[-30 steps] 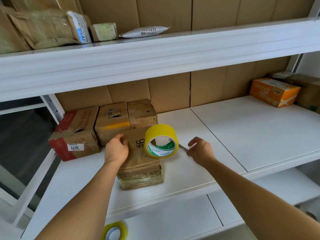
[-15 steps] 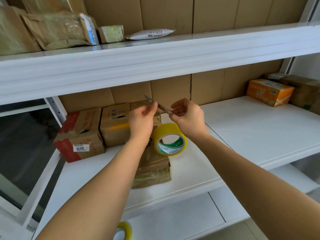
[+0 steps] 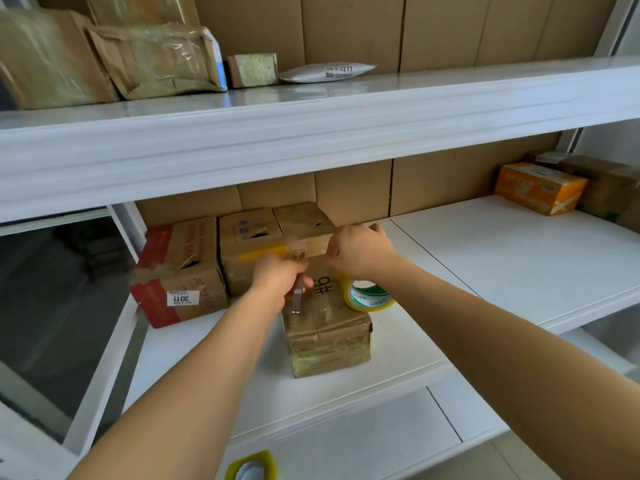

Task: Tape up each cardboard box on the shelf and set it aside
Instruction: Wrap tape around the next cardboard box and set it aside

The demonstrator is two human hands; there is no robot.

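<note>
A taped cardboard box marked 9# [image 3: 327, 329] stands at the middle of the white shelf [image 3: 485, 271]. A yellow tape roll [image 3: 369, 297] leans beside its right side. Behind it stand three boxes in a row: a red-and-brown one [image 3: 176, 271], a middle one [image 3: 246, 242] and a right one [image 3: 303, 225]. My left hand [image 3: 278, 280] grips a slim grey knife [image 3: 297, 301] over the 9# box. My right hand [image 3: 360, 251] curls round the front right corner of the rear right box.
An orange box [image 3: 538, 187] and a brown box [image 3: 609, 188] sit at the shelf's far right. Taped parcels [image 3: 152, 60] and a white pouch [image 3: 327, 71] lie on the upper shelf. A second yellow tape roll [image 3: 251, 467] lies on the lower shelf.
The knife passed from my right hand to my left. Both hands rose together, then came down: the left over the 9# box, the right onto the rear right box.
</note>
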